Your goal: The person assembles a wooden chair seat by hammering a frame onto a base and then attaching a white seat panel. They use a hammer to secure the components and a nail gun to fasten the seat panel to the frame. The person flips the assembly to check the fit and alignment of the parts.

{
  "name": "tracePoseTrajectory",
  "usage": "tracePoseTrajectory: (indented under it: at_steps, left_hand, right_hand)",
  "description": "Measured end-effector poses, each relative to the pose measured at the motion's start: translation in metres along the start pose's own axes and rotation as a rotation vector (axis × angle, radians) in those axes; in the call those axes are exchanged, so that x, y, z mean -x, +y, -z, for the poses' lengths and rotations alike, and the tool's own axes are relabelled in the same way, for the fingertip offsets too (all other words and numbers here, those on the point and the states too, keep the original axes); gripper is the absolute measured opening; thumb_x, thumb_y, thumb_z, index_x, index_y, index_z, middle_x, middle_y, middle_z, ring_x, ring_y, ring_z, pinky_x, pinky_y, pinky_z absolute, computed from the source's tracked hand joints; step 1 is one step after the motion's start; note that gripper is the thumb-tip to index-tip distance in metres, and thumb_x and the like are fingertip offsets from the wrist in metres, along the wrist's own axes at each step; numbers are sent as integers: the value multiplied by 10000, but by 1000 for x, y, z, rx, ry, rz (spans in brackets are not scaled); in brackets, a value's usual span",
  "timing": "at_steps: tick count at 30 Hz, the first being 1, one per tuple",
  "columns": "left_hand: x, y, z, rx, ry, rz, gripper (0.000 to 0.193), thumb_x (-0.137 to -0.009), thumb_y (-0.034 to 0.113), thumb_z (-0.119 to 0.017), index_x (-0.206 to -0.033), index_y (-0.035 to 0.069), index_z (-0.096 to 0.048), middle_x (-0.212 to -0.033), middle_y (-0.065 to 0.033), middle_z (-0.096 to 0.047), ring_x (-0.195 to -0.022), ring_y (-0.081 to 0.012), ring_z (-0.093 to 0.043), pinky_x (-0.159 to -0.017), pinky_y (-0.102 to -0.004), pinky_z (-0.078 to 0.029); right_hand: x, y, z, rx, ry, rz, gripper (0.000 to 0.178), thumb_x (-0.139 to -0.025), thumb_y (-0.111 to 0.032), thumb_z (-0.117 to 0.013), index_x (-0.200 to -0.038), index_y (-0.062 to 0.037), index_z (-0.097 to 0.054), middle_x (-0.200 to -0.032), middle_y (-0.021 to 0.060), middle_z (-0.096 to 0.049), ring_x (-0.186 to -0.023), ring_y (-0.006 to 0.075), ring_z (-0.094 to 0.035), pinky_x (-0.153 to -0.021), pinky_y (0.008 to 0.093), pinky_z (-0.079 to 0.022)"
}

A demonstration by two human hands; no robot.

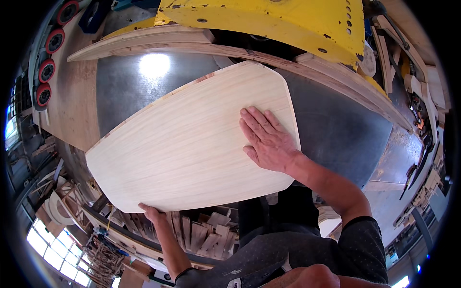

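A large pale wooden panel [187, 139] lies at a slant over the grey metal machine table [336, 120], its grain running lengthwise. It has angled ends, and its far edge rests near the wooden fence [230, 50]. My right hand [269, 144] is pressed flat on the panel's right part, fingers stretched out. At the near left edge, my left hand [153, 213] grips the panel with the thumb along the rim; its other fingers are hidden underneath.
Beyond the fence stands a yellow machine housing [264, 24] with chipped paint. Red-rimmed rollers [55, 41] line the far left, beside a wooden board [74, 101]. Offcuts [206, 235] are piled below the near edge. Tools and timber pieces [418, 110] lie at the right.
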State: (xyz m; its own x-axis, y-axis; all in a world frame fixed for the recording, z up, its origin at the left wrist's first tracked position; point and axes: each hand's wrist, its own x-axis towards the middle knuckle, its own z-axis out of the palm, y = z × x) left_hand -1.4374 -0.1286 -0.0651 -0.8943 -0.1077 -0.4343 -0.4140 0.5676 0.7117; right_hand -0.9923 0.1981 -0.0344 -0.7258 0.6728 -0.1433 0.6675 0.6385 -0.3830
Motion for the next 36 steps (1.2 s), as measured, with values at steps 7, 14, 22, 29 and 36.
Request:
tracePoseTrajectory:
  at_steps: [7,14,22,29,36]
  left_hand:
    - [6,-4,6,-10,16,120,859,-1035,667,-429,-1508,-50,-423,-1471,-164,-552,-1242,-343,-610,-1024,-492,-548]
    - [19,-20,11,-9,34,86,809,-1064,612,-417,-1423,-110,-484,-1391,-189,-598,-1173,-318,-648,-951,-456,-596]
    - [54,-29,11,84,39,133,808,-1055,626,-423,-1458,-74,-456,-1427,-179,-571,-1209,-339,-628,-971,-485,-591]
    - [68,-43,20,83,79,150,815,-1046,641,-426,-1472,-53,-452,-1446,-180,-559,-1218,-348,-621,-971,-495,-585]
    - [88,-54,21,91,83,164,828,-1044,646,-431,-1459,-70,-461,-1422,-179,-581,-1204,-348,-627,-969,-486,-579]
  right_hand:
    - [1,4,6,33,-16,15,661,-996,-453,-548,-1511,-42,-494,-1675,101,-321,-1585,252,-186,-1299,444,-99]
    - [4,13,3,-7,-27,46,685,-972,-431,-559,-1516,-25,-462,-1690,111,-282,-1588,258,-184,-1303,451,-91]
    - [7,23,6,-8,-50,83,686,-987,-436,-532,-1538,-37,-444,-1697,96,-273,-1591,250,-176,-1306,449,-85]
    - [8,29,10,-1,-66,117,688,-998,-446,-520,-1551,-47,-430,-1698,84,-273,-1592,242,-170,-1309,442,-83]
    - [8,37,13,-18,-79,135,672,-997,-445,-530,-1539,-53,-458,-1693,58,-290,-1594,214,-154,-1310,420,-67]
